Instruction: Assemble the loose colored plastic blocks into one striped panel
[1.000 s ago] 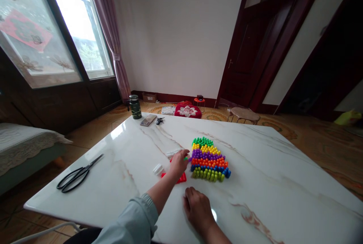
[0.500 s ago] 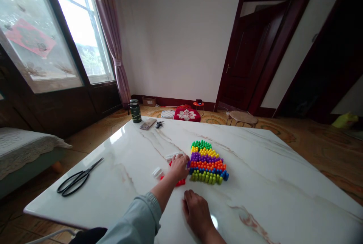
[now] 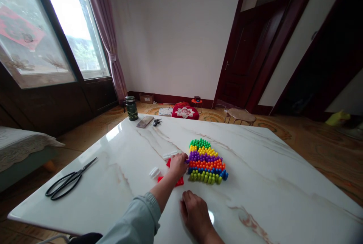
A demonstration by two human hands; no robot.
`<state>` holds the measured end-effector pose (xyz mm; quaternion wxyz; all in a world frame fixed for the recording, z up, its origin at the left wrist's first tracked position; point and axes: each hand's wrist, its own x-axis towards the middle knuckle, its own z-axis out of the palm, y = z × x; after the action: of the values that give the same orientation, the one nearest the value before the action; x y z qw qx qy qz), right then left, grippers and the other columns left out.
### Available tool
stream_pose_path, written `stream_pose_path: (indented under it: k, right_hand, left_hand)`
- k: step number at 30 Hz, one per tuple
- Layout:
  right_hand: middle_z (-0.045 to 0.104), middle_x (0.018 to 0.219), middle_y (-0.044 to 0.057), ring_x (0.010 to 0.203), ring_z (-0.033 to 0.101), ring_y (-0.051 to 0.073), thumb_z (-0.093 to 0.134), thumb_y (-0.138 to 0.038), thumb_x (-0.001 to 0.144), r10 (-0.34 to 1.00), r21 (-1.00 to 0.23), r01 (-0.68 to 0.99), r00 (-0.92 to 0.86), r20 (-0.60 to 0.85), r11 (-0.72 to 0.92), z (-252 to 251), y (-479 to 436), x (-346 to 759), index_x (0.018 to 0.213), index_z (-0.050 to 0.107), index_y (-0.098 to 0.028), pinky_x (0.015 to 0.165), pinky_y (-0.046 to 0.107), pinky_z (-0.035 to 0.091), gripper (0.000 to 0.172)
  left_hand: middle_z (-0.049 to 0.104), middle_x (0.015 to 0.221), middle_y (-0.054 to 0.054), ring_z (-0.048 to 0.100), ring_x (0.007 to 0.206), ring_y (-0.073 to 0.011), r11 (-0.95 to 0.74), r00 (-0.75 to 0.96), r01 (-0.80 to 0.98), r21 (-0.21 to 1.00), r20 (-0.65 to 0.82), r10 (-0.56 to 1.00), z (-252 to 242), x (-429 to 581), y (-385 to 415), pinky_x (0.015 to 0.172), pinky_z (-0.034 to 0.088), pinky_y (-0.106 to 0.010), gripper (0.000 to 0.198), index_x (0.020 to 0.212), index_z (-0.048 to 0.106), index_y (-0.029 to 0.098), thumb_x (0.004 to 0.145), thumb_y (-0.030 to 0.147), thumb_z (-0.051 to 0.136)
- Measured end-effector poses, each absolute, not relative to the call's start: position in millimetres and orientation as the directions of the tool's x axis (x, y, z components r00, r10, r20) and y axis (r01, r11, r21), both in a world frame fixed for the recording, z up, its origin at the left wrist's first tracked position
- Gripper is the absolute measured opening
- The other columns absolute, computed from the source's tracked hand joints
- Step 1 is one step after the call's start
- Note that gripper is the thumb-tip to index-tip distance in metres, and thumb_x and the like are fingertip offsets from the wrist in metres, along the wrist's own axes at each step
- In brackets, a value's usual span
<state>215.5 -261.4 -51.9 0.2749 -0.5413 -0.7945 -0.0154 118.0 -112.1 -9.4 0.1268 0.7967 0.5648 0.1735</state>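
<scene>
My left hand [image 3: 178, 165] reaches to the left end of the purple row, its fingers closed on a small purple knobbed piece [image 3: 187, 161]. Beside it, the knobbed plastic pieces stand grouped by colour in rows: green [image 3: 200, 143], yellow [image 3: 207, 151], purple [image 3: 208, 157], orange [image 3: 211, 165], blue [image 3: 225, 175] and lime green [image 3: 205, 177]. Red pieces [image 3: 179, 182] lie partly hidden beneath my left hand and wrist. White pieces [image 3: 155, 172] lie to its left. Nearer to me, my right hand [image 3: 195, 212] rests on the table with curled fingers, and nothing shows in it.
Black-handled scissors [image 3: 70, 179] lie on the left of the white marbled table [image 3: 272, 183]. At its far left corner are a dark green bottle [image 3: 131, 108], a phone [image 3: 145, 122] and keys [image 3: 156, 122]. A low stool [image 3: 241, 115] stands beyond the far edge.
The view has shifted slightly, so the table things sit a little further left. My left hand stays at the purple row's end, and my right hand still rests on the table.
</scene>
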Motion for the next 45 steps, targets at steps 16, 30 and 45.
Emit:
stream_pose_path:
  k: [16, 30, 45]
  right_hand:
    - [0.061, 0.076, 0.001, 0.064, 0.055, 0.013, 0.049, -0.012, 0.080, 0.876, -0.251, 0.889, -0.265, 0.403, 0.384, -49.1, -260.8, 215.1, 0.081, 0.049, -0.020, 0.058, 0.026, 0.027, 0.008]
    - [0.061, 0.078, 0.001, 0.066, 0.055, 0.014, 0.047, -0.015, 0.084, 0.896, -0.282, 0.883, -0.269, 0.353, 0.375, -50.1, -257.9, 216.0, 0.082, 0.052, -0.019, 0.060, 0.026, 0.029, 0.007]
    - [0.066, 0.086, 0.002, 0.072, 0.059, 0.013, 0.047, -0.024, 0.088, 0.923, -0.217, 0.916, -0.275, 0.270, 0.336, -34.7, -260.2, 215.2, 0.085, 0.058, -0.020, 0.061, 0.025, 0.031, 0.011]
  left_hand:
    - [0.067, 0.088, -0.005, 0.062, 0.080, -0.0155, -0.383, 0.345, 0.748, 0.542, 0.175, 0.922, -9.4, 127.3, -87.5, 0.074, 0.046, -0.024, 0.035, 0.096, 0.069, 0.019, 0.070, 0.006, 0.050]
    - [0.063, 0.101, -0.005, 0.060, 0.092, -0.0165, -0.334, 0.209, 0.703, 0.627, 0.267, 0.941, -10.2, 99.2, -127.2, 0.085, 0.046, -0.028, 0.027, 0.098, 0.063, 0.019, 0.076, 0.008, 0.053]
    - [0.020, 0.157, -0.004, 0.003, 0.145, -0.0308, -0.161, 0.108, 0.942, 0.293, 0.190, 0.976, -35.3, 45.0, -228.1, 0.114, 0.011, -0.053, 0.068, 0.144, 0.036, 0.034, 0.082, 0.058, 0.051]
